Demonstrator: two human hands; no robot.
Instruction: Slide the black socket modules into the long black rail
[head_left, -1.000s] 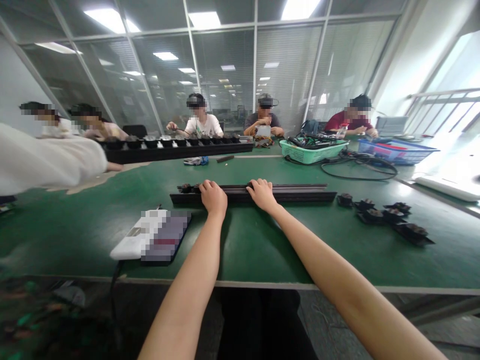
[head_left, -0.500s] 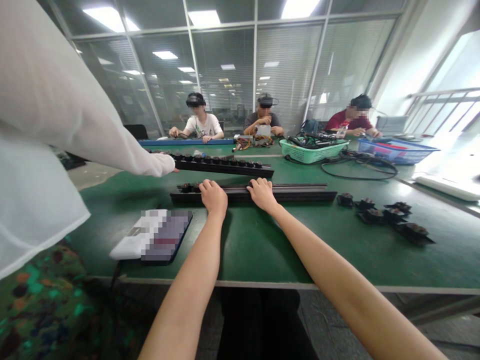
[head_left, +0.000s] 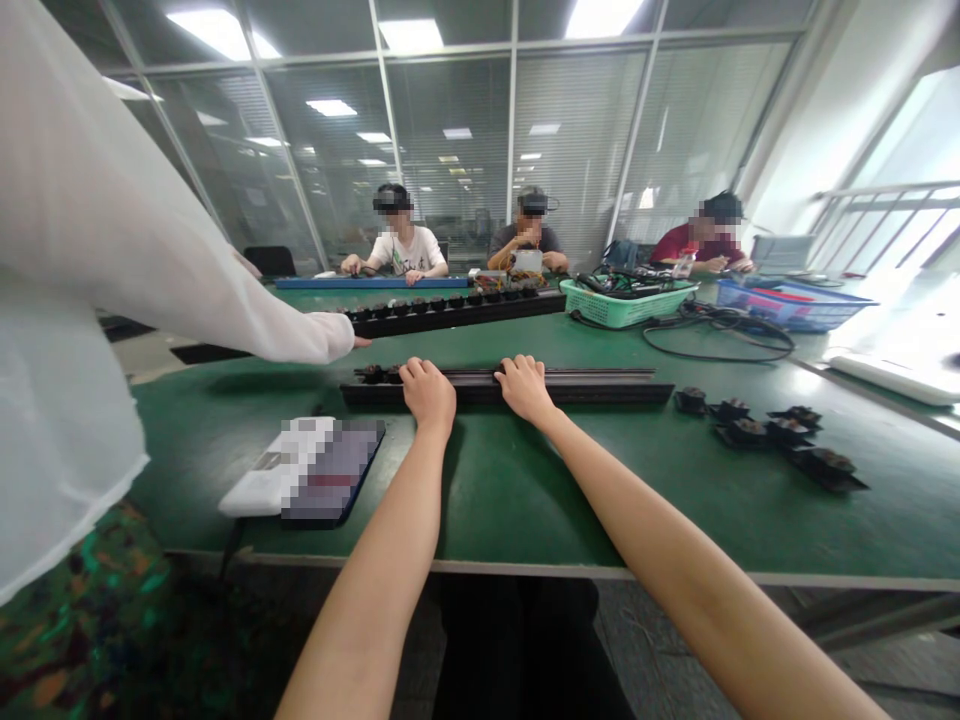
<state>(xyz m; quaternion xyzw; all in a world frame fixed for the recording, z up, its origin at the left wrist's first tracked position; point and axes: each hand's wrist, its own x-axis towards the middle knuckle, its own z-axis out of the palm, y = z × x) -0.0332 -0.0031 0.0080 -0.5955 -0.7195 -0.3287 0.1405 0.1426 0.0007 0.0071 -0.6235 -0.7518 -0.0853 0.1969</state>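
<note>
A long black rail (head_left: 585, 393) with a channel along its top lies crosswise on the green table. My left hand (head_left: 429, 392) is closed over it left of its middle, fingertips on the far side. Just beside that hand, a few small black modules (head_left: 375, 374) sit in the channel at the left end. My right hand (head_left: 525, 386) curls over the middle of the rail, its fingers closed on a small dark module that they mostly hide. Several loose black modules (head_left: 750, 430) lie on the table to the right of the rail.
At left, a person in a white sleeve (head_left: 285, 325) holds a second black rail (head_left: 465, 312) filled with modules. A white and dark flat object (head_left: 300, 470) lies near the front edge. Behind are a green basket (head_left: 630, 305), cables (head_left: 720, 340), a blue basket (head_left: 795, 305) and several seated people.
The co-worker's rail has swung, its right end moving up and farther away, and its left end now shows at left. My hands and my rail look nearly unmoved.
</note>
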